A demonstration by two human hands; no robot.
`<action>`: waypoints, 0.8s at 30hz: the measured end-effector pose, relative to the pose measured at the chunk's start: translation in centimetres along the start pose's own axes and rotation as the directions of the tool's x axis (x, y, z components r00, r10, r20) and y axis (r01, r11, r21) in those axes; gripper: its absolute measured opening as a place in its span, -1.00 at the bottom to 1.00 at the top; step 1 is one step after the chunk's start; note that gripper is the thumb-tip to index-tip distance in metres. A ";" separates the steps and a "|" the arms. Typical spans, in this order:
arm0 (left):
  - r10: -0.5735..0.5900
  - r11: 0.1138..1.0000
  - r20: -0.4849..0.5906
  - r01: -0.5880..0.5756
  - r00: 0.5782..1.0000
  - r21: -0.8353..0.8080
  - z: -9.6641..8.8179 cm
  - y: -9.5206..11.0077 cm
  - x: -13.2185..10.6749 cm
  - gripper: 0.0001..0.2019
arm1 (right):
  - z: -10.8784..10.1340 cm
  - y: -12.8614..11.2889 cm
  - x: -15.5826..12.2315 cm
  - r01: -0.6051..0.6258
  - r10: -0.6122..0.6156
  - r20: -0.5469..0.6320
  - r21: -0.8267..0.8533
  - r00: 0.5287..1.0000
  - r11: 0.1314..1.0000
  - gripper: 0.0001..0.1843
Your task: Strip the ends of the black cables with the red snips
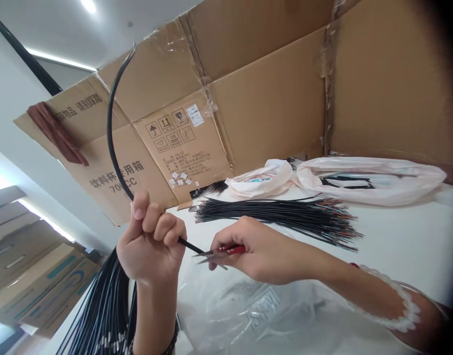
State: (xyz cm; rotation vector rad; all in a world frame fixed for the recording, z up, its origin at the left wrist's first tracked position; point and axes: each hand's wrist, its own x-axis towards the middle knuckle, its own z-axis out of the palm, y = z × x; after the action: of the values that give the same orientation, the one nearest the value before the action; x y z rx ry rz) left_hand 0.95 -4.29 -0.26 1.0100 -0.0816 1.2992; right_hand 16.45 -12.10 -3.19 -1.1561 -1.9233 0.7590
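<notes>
My left hand (150,241) is closed around a single black cable (111,123) that curves up over the cardboard; its short lower end pokes out toward the right. My right hand (256,254) grips small red-handled scissors (219,254) whose blades meet the cable's lower end. A thick bundle of black cables (100,315) hangs below my left hand. Another pile of black cables (278,214) with stripped, coloured ends lies on the white table (396,241) behind my right hand.
A large flattened cardboard box (248,98) with printed labels stands behind the table. Pinkish plastic bags (359,180) holding more cables lie at the back right. A clear plastic bag (248,305) lies under my hands. More boxes (34,286) are stacked at lower left.
</notes>
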 end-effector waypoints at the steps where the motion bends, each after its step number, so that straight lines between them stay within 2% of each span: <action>1: 0.005 1.000 -0.002 -0.005 1.000 0.028 0.0 0.0 -0.1 -0.71 | -0.1 -0.2 -0.2 0.042 -0.046 -0.025 -0.120 0.999 0.992 -0.82; 4: 0.022 0.987 -0.039 -0.015 0.999 0.160 0.1 0.2 -0.4 -0.71 | -0.2 -0.4 -0.7 0.151 -0.174 -0.016 -0.424 0.985 0.893 -0.80; 7: 0.043 0.968 -0.059 -0.027 0.997 0.250 0.3 0.4 -0.9 -0.71 | 0.1 -0.2 -1.1 0.238 -0.279 0.047 -0.668 0.959 0.705 -0.86; 10: 0.039 0.984 -0.042 -0.031 0.998 0.175 0.4 0.5 -1.2 -0.71 | 1.0 -0.2 -1.5 0.265 -0.430 0.041 -0.839 0.902 0.475 -0.80; 13: 0.031 0.997 -0.020 -0.030 0.999 0.067 0.5 0.5 -1.5 -0.72 | 1.7 -0.3 -1.8 0.256 -0.547 0.011 -0.891 0.837 0.374 -0.73; 16: 0.042 0.998 -0.005 -0.041 0.999 0.057 0.6 0.4 -1.6 -0.72 | 1.8 -0.3 -1.7 0.264 -0.562 -0.002 -0.882 0.827 0.391 -0.71; 19: 0.071 0.993 0.020 -0.073 0.997 0.091 0.5 0.4 -1.6 -0.71 | 1.6 -0.4 -1.5 0.284 -0.479 0.031 -0.839 0.877 0.465 -0.73; 22: 0.075 0.994 0.122 -0.084 0.990 0.072 0.3 0.4 -1.7 -0.71 | 1.5 -0.4 -1.4 0.298 -0.373 0.082 -0.765 0.924 0.571 -0.76; 24: 0.088 0.995 0.202 -0.095 0.975 0.025 0.4 0.5 -1.9 -0.72 | 1.5 -0.3 -1.5 0.329 -0.375 0.087 -0.684 0.923 0.651 -0.81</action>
State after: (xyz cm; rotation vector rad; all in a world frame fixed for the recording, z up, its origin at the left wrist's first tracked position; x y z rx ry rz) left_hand 0.09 -6.00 -0.83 1.1767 -0.2637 1.2815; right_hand 15.48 -13.71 -4.22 -1.1218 -2.3580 -0.2597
